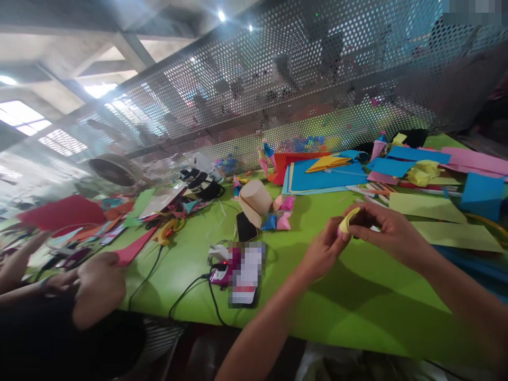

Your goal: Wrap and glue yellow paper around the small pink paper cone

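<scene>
Above the green table (337, 307), a small curled piece of yellow paper (350, 218) is pinched between my two hands. My left hand (323, 246) grips its lower end, where a bit of pink shows. My right hand (377, 225) has thumb and fingers on its upper right side. Close to the right hand lie pale yellow paper strips (426, 206). Left of my hands sit small folded pink and blue paper pieces (282, 221), beside a beige hat-shaped object (256, 198).
Blue sheets (329, 177) and crumpled yellow paper (424, 172) lie at the back, before a perforated metal screen (278, 100). A phone (248, 272) rests by a purple power strip (222, 274) with cables. At left, a co-worker's hand (99, 283) holds red paper (137, 247).
</scene>
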Demonstrator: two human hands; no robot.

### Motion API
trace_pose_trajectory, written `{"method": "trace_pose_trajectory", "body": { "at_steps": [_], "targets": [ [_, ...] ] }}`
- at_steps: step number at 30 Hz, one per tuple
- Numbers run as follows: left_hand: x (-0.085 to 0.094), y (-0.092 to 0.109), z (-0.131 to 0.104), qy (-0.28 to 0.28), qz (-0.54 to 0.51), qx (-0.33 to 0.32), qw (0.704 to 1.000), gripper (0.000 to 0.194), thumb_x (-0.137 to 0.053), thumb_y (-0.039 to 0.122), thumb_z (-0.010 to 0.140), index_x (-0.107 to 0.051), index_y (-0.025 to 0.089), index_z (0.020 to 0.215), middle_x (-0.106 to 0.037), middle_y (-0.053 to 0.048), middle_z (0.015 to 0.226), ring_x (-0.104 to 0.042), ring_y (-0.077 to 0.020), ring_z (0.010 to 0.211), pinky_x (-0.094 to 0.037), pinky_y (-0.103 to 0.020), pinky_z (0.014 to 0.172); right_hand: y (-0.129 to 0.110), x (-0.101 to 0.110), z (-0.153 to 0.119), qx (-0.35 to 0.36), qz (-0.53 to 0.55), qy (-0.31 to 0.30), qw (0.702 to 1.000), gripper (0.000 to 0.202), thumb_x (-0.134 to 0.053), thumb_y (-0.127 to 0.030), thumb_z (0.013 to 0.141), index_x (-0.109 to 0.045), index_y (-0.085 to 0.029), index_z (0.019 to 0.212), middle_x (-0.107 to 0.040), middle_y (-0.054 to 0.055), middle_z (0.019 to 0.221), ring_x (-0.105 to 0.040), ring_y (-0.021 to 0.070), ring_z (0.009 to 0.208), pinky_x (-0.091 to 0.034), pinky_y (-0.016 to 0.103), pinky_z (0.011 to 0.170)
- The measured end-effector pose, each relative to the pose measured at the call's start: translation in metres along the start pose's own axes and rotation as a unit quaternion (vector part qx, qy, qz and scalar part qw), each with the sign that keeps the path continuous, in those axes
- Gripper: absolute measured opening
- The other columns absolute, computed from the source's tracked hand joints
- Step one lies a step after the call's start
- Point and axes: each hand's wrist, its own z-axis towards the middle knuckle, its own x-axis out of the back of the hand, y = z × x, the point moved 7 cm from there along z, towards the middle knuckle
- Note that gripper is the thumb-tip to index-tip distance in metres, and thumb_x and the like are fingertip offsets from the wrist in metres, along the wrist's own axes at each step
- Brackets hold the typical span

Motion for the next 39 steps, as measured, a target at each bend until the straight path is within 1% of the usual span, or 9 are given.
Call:
{"method": "trace_pose_trajectory", "body": {
  "at_steps": [3,5,8,12,17,21,26,31,39],
  "targets": [
    [0.000,0.001,0.003,0.007,-0.065,-0.009,0.998,0.051,-0.054,0.070,0.101,-0.056,0.022,0.117,-0.054,0.000,0.088,-0.048,-0.0150,0.081,-0.043,-0.029,0.076,0.007,0.001,-0.001,-0.006,0.038,0.010,0.999,0.046,-0.082,-0.051,0.088,-0.068,-0.026,0.124,-0.078,0.005,0.102,-0.074,0.0235,0.092,-0.062,0.036,0.077],
    [0.000,-0.002,0.005,0.014,-0.116,-0.001,0.993,0.053,-0.056,0.072,0.099,-0.055,0.021,0.114,-0.050,0.001,0.086,-0.046,-0.0136,0.078,-0.041,-0.027,0.072,0.011,0.004,-0.001,-0.009,0.043,0.021,0.999,0.050,-0.079,-0.052,0.091,-0.065,-0.027,0.131,-0.077,0.006,0.102,-0.075,0.0231,0.092,-0.062,0.035,0.075],
    [0.001,-0.007,0.006,0.015,-0.171,0.013,0.985,0.054,-0.058,0.071,0.099,-0.053,0.021,0.116,-0.047,0.003,0.082,-0.043,-0.0110,0.070,-0.034,-0.024,0.062,0.012,0.011,-0.001,0.002,0.007,0.042,0.999,0.042,-0.079,-0.052,0.091,-0.069,-0.025,0.122,-0.076,0.006,0.100,-0.073,0.0219,0.088,-0.061,0.034,0.073],
    [0.000,-0.008,0.007,0.005,-0.203,0.004,0.979,0.052,-0.058,0.070,0.099,-0.052,0.021,0.116,-0.043,0.006,0.076,-0.037,-0.0093,0.064,-0.028,-0.023,0.058,-0.002,0.014,-0.001,0.066,-0.107,0.052,0.991,0.023,-0.077,-0.045,0.092,-0.078,-0.024,0.101,-0.074,0.005,0.091,-0.069,0.0200,0.080,-0.057,0.033,0.071],
    [0.000,-0.008,0.005,0.005,-0.172,-0.001,0.985,0.055,-0.058,0.074,0.098,-0.052,0.022,0.117,-0.046,0.004,0.082,-0.041,-0.0113,0.070,-0.035,-0.025,0.064,-0.010,0.006,-0.004,0.127,-0.191,0.033,0.973,0.013,-0.069,-0.031,0.095,-0.080,-0.027,0.098,-0.076,0.004,0.091,-0.071,0.0213,0.081,-0.056,0.034,0.072],
    [0.001,-0.003,0.002,-0.004,-0.146,-0.008,0.989,0.055,-0.057,0.073,0.098,-0.050,0.023,0.119,-0.047,0.002,0.085,-0.042,-0.0130,0.075,-0.038,-0.027,0.069,-0.013,0.003,-0.007,0.157,-0.230,0.025,0.960,0.011,-0.068,-0.027,0.096,-0.079,-0.029,0.098,-0.077,0.003,0.093,-0.072,0.0208,0.083,-0.055,0.034,0.074],
    [0.003,0.005,0.001,-0.012,-0.123,-0.031,0.992,0.057,-0.056,0.073,0.099,-0.048,0.022,0.125,-0.046,0.002,0.087,-0.042,-0.0139,0.077,-0.038,-0.029,0.072,-0.018,0.000,-0.009,0.176,-0.233,0.009,0.957,0.012,-0.067,-0.025,0.097,-0.078,-0.030,0.096,-0.078,0.003,0.095,-0.073,0.0212,0.085,-0.056,0.034,0.075],
    [0.004,0.009,-0.001,-0.023,-0.131,-0.051,0.990,0.053,-0.058,0.069,0.101,-0.050,0.021,0.122,-0.046,0.001,0.092,-0.042,-0.0141,0.082,-0.038,-0.029,0.075,-0.021,-0.001,-0.013,0.202,-0.238,-0.001,0.950,0.012,-0.067,-0.022,0.097,-0.077,-0.029,0.096,-0.080,0.003,0.097,-0.075,0.0216,0.088,-0.058,0.034,0.077],
    [0.006,0.006,-0.004,-0.032,-0.126,-0.045,0.990,0.055,-0.060,0.071,0.098,-0.053,0.020,0.118,-0.049,-0.001,0.095,-0.044,-0.0153,0.086,-0.039,-0.030,0.080,-0.016,-0.002,-0.011,0.211,-0.245,-0.016,0.946,0.020,-0.068,-0.025,0.099,-0.081,-0.034,0.110,-0.076,0.004,0.107,-0.074,0.0231,0.101,-0.061,0.036,0.087]
  ]
}}
